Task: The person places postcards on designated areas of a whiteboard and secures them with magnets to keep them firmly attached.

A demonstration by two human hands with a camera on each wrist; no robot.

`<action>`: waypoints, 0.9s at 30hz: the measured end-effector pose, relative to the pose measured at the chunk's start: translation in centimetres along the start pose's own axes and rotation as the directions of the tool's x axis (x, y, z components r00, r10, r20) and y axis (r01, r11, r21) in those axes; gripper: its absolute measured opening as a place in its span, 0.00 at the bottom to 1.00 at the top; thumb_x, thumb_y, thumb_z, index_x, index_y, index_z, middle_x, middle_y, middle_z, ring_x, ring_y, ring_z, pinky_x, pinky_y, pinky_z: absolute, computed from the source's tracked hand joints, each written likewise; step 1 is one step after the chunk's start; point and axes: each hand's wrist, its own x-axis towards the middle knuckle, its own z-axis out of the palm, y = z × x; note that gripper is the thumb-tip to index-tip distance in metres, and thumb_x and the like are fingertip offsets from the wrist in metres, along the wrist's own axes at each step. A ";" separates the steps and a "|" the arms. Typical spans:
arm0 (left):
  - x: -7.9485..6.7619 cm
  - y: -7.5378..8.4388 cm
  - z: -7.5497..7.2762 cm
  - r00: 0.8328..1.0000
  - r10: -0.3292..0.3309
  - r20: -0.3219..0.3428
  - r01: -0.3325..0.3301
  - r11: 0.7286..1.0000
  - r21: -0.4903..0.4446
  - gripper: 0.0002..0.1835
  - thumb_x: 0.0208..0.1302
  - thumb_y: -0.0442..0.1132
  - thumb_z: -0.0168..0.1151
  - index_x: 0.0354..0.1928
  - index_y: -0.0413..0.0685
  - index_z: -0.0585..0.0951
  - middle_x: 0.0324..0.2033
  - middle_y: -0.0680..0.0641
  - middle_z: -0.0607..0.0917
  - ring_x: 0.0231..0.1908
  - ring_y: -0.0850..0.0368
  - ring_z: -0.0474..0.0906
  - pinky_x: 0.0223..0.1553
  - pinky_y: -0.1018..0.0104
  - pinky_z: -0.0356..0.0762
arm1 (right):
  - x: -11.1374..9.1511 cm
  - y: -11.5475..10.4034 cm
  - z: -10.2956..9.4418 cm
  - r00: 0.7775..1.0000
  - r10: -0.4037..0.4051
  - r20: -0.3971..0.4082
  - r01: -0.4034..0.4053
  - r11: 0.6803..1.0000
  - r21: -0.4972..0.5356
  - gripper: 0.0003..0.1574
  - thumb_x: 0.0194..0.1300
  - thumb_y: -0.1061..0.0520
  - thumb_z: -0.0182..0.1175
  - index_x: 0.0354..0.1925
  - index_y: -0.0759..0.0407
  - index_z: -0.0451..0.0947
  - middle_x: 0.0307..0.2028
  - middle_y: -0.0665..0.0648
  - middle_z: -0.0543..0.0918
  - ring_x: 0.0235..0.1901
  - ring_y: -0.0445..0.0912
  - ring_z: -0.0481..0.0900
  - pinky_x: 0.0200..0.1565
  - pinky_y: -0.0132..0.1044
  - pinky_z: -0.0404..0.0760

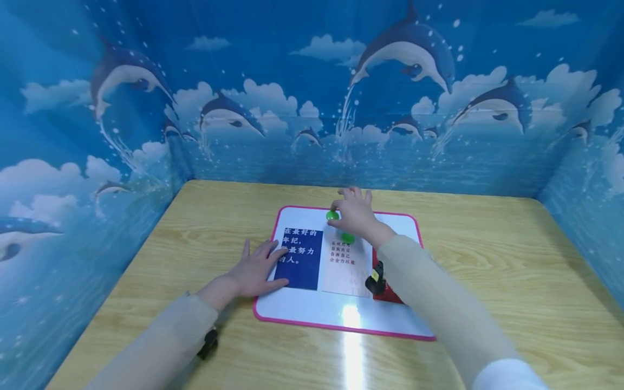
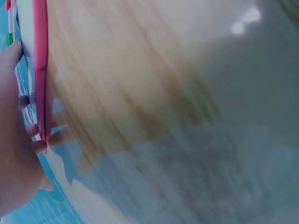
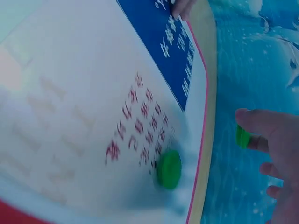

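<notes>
My right hand (image 1: 359, 218) pinches a green round magnet (image 1: 332, 215) between thumb and forefinger, near the far edge of a pink-rimmed whiteboard (image 1: 312, 310); its other fingers are spread. In the right wrist view this magnet (image 3: 242, 137) appears beyond the board's rim. A second green magnet (image 1: 348, 238) sits on the top part of a white printed card (image 1: 344, 280), partly beneath the right hand in the head view. My left hand (image 1: 254, 271) lies with spread fingers across the board's left edge, fingertips over a blue card (image 1: 298, 277) with white lettering.
On the board's right side lies a red card (image 1: 388, 294), largely hidden by the right sleeve. The board rests on a wood-grain table (image 1: 492, 244). Blue dolphin-print curtains (image 1: 302, 65) rise behind and beside it. Glare (image 1: 352, 314) shows on the board's near part.
</notes>
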 end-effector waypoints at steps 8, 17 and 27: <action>0.2 0.0 0.0 1.000 0.021 0.001 -0.021 1.000 0.015 0.41 0.60 0.68 0.50 0.70 0.54 0.60 0.71 0.40 0.55 0.72 0.39 0.46 0.65 0.30 0.32 | 1.4 -3.2 1.9 0.997 -0.077 0.012 0.077 0.997 -0.003 0.22 0.58 0.43 0.63 0.48 0.51 0.81 0.67 0.60 0.63 0.70 0.59 0.50 0.66 0.67 0.37; 0.1 0.0 -0.3 1.000 0.002 0.014 -0.002 1.000 0.005 0.41 0.60 0.68 0.50 0.70 0.54 0.60 0.71 0.40 0.55 0.72 0.37 0.43 0.65 0.31 0.31 | 2.1 -3.9 3.2 0.996 -0.080 0.030 0.081 0.996 -0.046 0.21 0.58 0.42 0.63 0.47 0.49 0.81 0.67 0.59 0.64 0.70 0.60 0.50 0.66 0.67 0.38; 0.3 0.1 -0.2 1.000 -0.010 0.029 0.009 0.999 0.033 0.41 0.59 0.69 0.49 0.70 0.56 0.59 0.72 0.42 0.54 0.72 0.37 0.41 0.65 0.31 0.32 | 2.0 -4.3 4.2 0.994 -0.091 0.064 0.095 0.994 -0.052 0.22 0.58 0.42 0.63 0.49 0.49 0.80 0.67 0.59 0.64 0.71 0.61 0.49 0.66 0.68 0.41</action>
